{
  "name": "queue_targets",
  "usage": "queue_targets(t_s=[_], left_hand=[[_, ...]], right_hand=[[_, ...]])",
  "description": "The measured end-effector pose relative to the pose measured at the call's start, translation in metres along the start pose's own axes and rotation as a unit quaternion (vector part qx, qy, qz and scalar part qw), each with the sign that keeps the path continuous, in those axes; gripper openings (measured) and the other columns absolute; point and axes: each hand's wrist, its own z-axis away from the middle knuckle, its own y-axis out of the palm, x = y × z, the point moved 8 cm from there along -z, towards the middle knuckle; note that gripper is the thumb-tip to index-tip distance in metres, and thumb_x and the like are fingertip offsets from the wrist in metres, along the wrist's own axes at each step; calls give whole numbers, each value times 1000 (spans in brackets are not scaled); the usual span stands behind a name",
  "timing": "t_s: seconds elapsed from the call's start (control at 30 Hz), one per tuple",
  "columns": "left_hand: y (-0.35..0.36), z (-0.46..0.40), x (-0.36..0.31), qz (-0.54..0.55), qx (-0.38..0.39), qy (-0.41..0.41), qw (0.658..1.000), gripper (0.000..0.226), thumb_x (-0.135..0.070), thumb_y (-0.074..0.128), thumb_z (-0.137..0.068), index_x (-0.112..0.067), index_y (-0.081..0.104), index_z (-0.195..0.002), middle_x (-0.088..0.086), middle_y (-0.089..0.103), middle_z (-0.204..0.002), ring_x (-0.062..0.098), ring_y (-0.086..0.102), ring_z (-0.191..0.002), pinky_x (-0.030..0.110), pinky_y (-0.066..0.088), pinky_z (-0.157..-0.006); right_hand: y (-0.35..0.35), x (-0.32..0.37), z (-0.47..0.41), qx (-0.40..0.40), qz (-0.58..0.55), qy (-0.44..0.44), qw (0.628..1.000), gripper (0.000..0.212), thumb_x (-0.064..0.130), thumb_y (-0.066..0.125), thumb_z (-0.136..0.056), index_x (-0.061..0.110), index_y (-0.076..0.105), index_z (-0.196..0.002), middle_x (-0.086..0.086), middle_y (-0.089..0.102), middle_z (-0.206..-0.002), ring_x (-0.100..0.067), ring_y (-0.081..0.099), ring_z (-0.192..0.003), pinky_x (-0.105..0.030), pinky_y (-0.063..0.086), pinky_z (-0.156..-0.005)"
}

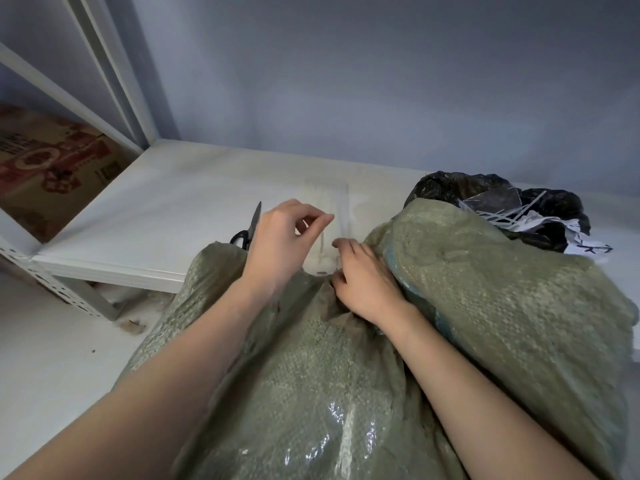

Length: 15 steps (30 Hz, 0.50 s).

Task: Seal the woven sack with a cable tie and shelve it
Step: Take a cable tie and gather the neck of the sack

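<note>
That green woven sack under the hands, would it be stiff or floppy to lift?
Probably floppy: the woven sack creases and bunches where the right hand gathers it. Its glossy patches suggest it may be slippery. Its weight cannot be judged, since the contents are hidden.

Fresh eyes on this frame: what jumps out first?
The green woven sack fills the lower centre, with both hands at its gathered neck: the left hand pinching a pale cable tie, the right hand gripping the bunched fabric. Behind, on the white shelf, lie black scissors and, at right, a black bag of white ties.
</note>
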Motion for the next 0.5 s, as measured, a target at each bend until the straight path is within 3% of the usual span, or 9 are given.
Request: queue_targets(t_s=[0.1, 0.2, 0.33, 0.5], left_hand=[[-23, -7, -26, 10, 7, 10, 1000, 16, -37, 66, -84, -23, 73, -79, -5, 64, -81, 10, 57, -71, 24, 42, -65], [-48, -6, -51, 36, 4, 10, 999, 13, -36, 69, -81, -25, 74, -78, -5, 66, -83, 11, 58, -73, 27, 45, -66], [-80, 3, -91, 71, 9, 16, 997, 10, -34, 72, -78, -30, 71, -68, -15, 68, -69, 7, 59, -69, 13, 41, -60], [-116, 27, -144, 108, 14, 34, 993, 10, -28, 74, -77, -29, 72, -67, -15, 68, -60, -2, 61, -60, 8, 40, -57]], right_hand=[[-32, 19, 4, -43, -54, -23, 997, 50, 7, 46, -88, 11, 38, -138, -7, 44, -141, -23, 38, -131, -33, 31, -107], [-65, 34, 13, -73, -137, -21, 988, 35, 17, 52, -91, 14, 53, -125, -4, 57, -131, -22, 50, -123, -34, 38, -102], [-109, 58, 38, -106, -172, -28, 979, 20, 34, 58, -89, 19, 66, -100, 4, 70, -109, -16, 62, -106, -35, 47, -92], [-166, 88, 86, -164, -240, -37, 956, 11, 28, 62, -86, 21, 71, -87, 3, 72, -79, -17, 70, -72, -39, 54, -76]])
